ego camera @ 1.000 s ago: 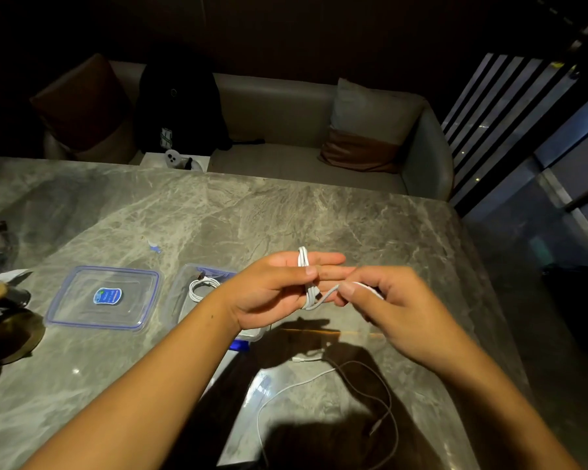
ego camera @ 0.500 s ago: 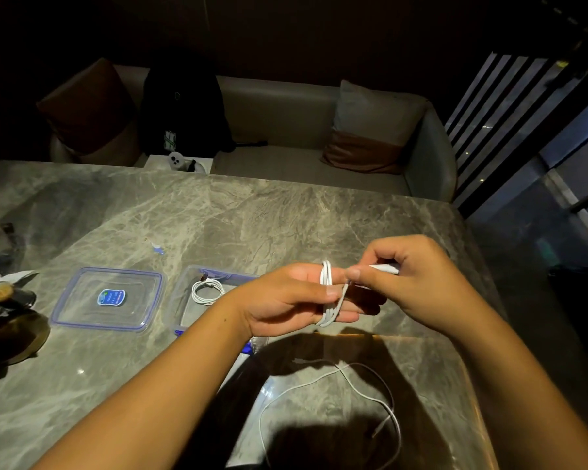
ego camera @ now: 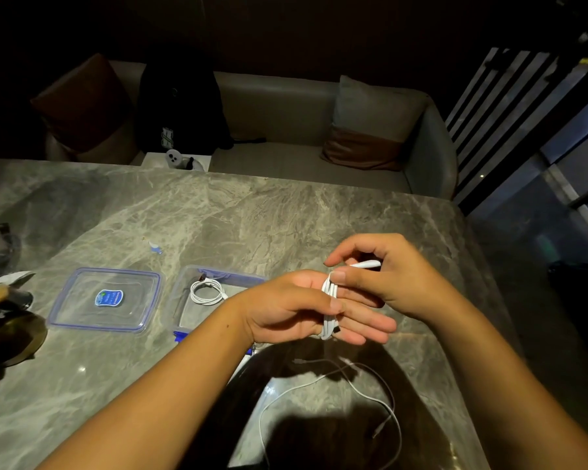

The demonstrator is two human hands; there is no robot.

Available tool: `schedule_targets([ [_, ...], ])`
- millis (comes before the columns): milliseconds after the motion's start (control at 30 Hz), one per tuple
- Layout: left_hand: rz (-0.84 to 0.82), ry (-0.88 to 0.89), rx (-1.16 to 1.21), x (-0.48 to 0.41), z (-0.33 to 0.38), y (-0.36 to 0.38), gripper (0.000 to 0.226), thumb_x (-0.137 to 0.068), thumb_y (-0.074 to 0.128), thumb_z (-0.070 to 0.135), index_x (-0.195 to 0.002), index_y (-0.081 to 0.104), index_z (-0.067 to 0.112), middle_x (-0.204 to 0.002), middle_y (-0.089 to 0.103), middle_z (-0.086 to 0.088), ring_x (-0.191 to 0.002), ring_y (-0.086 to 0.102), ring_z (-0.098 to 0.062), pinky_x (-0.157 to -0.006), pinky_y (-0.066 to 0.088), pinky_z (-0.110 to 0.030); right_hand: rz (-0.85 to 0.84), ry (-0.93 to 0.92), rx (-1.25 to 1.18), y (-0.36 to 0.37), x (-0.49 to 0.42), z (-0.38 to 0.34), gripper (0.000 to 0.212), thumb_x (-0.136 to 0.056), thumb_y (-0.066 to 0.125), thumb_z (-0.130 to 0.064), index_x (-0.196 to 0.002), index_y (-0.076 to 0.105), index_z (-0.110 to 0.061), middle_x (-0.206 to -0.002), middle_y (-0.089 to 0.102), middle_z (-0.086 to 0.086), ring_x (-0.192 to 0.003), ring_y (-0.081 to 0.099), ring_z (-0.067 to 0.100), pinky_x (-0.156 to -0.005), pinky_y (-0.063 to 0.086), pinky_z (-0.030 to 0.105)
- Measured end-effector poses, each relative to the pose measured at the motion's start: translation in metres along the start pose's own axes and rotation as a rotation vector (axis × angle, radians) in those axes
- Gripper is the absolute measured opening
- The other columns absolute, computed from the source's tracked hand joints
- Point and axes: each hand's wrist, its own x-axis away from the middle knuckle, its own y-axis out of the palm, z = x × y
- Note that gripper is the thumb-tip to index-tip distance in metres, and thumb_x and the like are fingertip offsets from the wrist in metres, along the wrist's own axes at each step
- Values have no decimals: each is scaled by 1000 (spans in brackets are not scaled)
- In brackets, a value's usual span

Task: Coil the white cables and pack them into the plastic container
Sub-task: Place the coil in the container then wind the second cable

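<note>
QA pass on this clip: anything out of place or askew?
Nothing damaged or spilled. One white cable sprawls uncoiled on the table below the hands. The container is open, one coiled cable inside, its lid beside it.

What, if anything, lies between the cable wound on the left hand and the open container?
Nothing visible: the wound cable sits just right of the container, whose lid lies off to its left. One coiled cable is already inside, with room beside it.

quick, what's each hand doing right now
Left hand: white cable looped around its fingers.
Right hand: pinching that cable's free end.
</note>
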Motion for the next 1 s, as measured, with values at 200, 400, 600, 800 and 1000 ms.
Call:
schedule_targets([
  [200, -11, -17, -43, -2, 4, -3, 43, -95, 30, -3, -135, 35, -21, -129, 44, -49, -111, 60, -42, -99, 47, -43, -52, -38, -95, 0, 1, 0, 16, -84, 69, -25, -96, 77, -19, -90, 78, -2, -86, 73, 11, -77, 55, 21],
  [400, -36, -55, 131, -6, 6, -7, 65, -91, 26, 29, -137, 35, -16, -131, 26, -58, -123, 39, -55, -103, 39, -49, -68, -27, -168, 2, 1, 1, 18, -88, 66, -15, -102, 76, -23, -96, 78, -3, -90, 74, 12, -77, 56, 22],
  [600, -16, -48, 132, -4, 3, -7, 64, -95, 23, 28, -142, 29, -16, -136, 30, -50, -120, 50, -49, -103, 43, -45, 0, -29, -200, 10, 2, 5, 17, -84, 68, -23, -98, 77, -20, -92, 79, -1, -88, 75, 14, -77, 55, 23],
  [800, 55, -49, 115, 3, 2, -5, 61, -98, 29, 31, -134, 41, -16, -133, 42, -43, -118, 58, -42, -103, 46, -43, 25, -21, -220, 16, 3, 4, 15, -83, 68, -24, -95, 77, -25, -90, 79, -3, -86, 75, 14, -75, 56, 21],
  [1000, 224, 2, 73, 8, 4, -2, 53, -104, 29, 24, -135, 39, -18, -127, 53, -41, -114, 60, -45, -102, 47, -48, 104, -44, -136, 18, 2, 7, 11, -85, 70, -21, -92, 77, -26, -86, 79, -6, -82, 74, 11, -74, 55, 22],
])
